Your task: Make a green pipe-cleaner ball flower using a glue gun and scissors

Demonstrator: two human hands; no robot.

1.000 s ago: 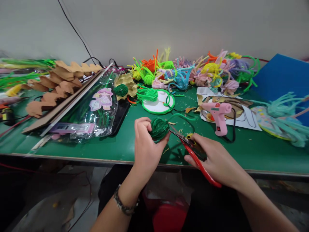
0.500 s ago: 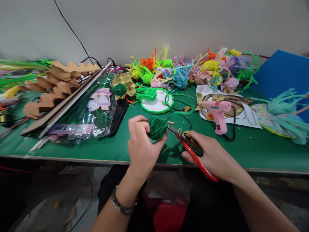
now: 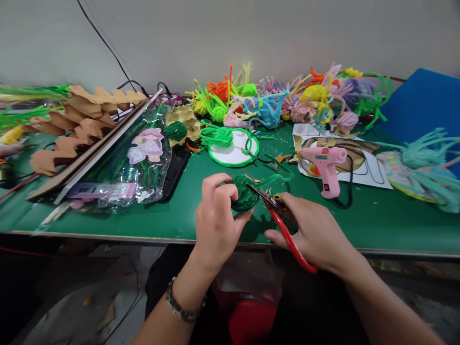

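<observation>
Between the fingers of my left hand (image 3: 219, 215) is a dark green ball of pipe cleaner (image 3: 244, 194), held just above the table's front part. A lighter green strand (image 3: 276, 178) trails to the right behind it. My right hand (image 3: 309, 230) grips red-handled scissors (image 3: 285, 230), whose tips touch the ball's upper right side. How far the blades are parted is hard to see. Behind the ball lies a white disc (image 3: 239, 153) with a green rim and a bright green pipe-cleaner tuft (image 3: 221, 137) on it.
A pink glue gun (image 3: 328, 167) stands at the right on white paper. Colourful pipe-cleaner bundles (image 3: 266, 108) line the wall. At the left are a plastic bag (image 3: 143, 177) and brown egg-tray strips (image 3: 77, 139). A second dark green ball (image 3: 176, 130) sits in a tray piece.
My left hand and the green ball have shifted slightly right and turned a little. The scissor tips now lie against the ball's upper side. The view has tilted slightly.
</observation>
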